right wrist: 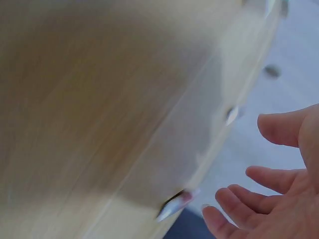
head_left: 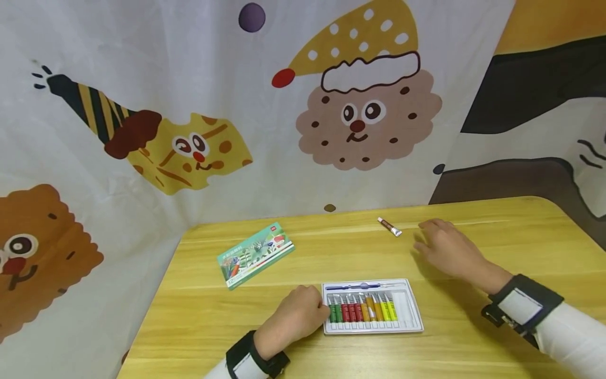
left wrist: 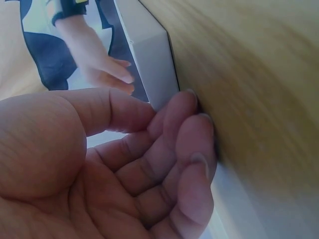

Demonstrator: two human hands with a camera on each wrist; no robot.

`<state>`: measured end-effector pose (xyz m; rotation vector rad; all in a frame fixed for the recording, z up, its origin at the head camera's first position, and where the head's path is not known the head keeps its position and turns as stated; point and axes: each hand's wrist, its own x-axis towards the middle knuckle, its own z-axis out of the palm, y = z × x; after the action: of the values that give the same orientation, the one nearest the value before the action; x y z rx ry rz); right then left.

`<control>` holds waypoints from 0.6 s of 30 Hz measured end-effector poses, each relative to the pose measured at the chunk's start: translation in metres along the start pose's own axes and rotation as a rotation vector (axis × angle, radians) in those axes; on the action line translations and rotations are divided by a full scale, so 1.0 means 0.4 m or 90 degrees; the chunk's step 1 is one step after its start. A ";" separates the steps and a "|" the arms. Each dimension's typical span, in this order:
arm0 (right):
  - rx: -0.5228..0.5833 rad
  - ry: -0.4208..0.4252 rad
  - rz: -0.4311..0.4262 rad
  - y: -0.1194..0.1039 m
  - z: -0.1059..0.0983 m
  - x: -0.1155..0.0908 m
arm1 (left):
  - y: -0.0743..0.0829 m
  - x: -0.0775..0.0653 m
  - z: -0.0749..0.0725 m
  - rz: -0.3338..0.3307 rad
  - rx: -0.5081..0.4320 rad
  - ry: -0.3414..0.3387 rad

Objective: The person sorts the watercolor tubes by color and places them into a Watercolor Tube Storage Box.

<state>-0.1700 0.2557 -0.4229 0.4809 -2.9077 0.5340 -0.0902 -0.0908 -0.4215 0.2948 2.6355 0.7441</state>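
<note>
A white plastic tray (head_left: pixel 411 322) lies on the table, holding a row of several paint tubes (head_left: pixel 352 311) in green, red, ochre and yellow, with a thin blue paintbrush (head_left: pixel 355 287) above them. My left hand (head_left: pixel 298 313) pinches the tray's left edge; the left wrist view shows thumb and curled fingers meeting at the white tray wall (left wrist: pixel 155 67). Farther back, a brown paint tube (head_left: pixel 389 226) lies alone on the wood. To its right my right hand (head_left: pixel 447 250) hovers with fingers spread and holds nothing. The right wrist view is blurred around that hand (right wrist: pixel 271 196).
A green paint box (head_left: pixel 255 255) with a printed picture lies at the back left of the table (head_left: pixel 213 337). Behind the table's far edge hangs a white cloth (head_left: pixel 274 173) with cartoon figures.
</note>
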 end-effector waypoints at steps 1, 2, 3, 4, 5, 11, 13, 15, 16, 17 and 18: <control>-0.013 -0.007 0.007 0.020 0.002 0.007 | 0.000 0.000 -0.001 0.000 0.000 -0.001; -0.025 -0.017 0.019 0.037 0.004 0.012 | 0.000 0.000 -0.001 -0.001 0.000 -0.002; -0.038 -0.026 0.028 0.054 0.005 0.017 | 0.001 0.000 -0.001 -0.001 0.000 -0.004; -0.050 -0.034 0.034 0.068 0.006 0.020 | 0.002 -0.001 -0.001 -0.003 -0.001 -0.005; -0.060 -0.042 0.039 0.079 0.007 0.022 | 0.002 -0.001 -0.002 -0.003 -0.002 -0.005; -0.037 -0.048 0.058 0.125 0.002 0.035 | 0.005 -0.001 -0.002 0.001 -0.003 -0.005; -0.025 -0.046 0.057 0.133 0.001 0.038 | 0.004 -0.001 -0.001 0.001 0.000 -0.004; -0.026 -0.051 0.051 0.140 0.001 0.039 | 0.003 0.000 0.000 0.001 0.002 -0.003; -0.027 -0.051 0.044 0.144 0.001 0.040 | 0.002 0.000 0.000 0.001 0.003 -0.002; -0.027 -0.048 0.036 0.146 0.002 0.040 | 0.001 0.001 0.000 0.001 0.004 0.000; -0.028 -0.042 0.028 0.148 0.002 0.041 | 0.000 0.000 0.000 0.000 0.006 0.000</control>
<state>-0.2053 0.3030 -0.4394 0.4369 -2.9925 0.4672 -0.0902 -0.0908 -0.4215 0.2982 2.6388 0.7327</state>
